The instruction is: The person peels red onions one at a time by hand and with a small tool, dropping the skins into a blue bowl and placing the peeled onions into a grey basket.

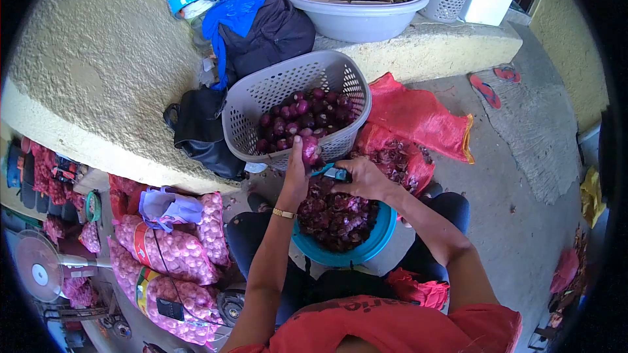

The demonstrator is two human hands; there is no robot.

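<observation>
In the head view, your left hand (297, 173) has its fingers closed around a glossy purple, round onion (311, 151), thumb upright along its side, which seems meant to steady it. The onion is at the near rim of the grey perforated plastic basket (247, 132). Your right hand (366, 180) curls its fingers around a small blue-and-black tool (337, 173); whether it has a blade, you cannot tell here. Both hands work above the far side of the round turquoise plastic basin (387, 225), set between your legs probably so the dark purple papery skins (340, 219) collect in it. The basket, holding more purple onions (304, 111), stands just beyond, likely for a short reach.
</observation>
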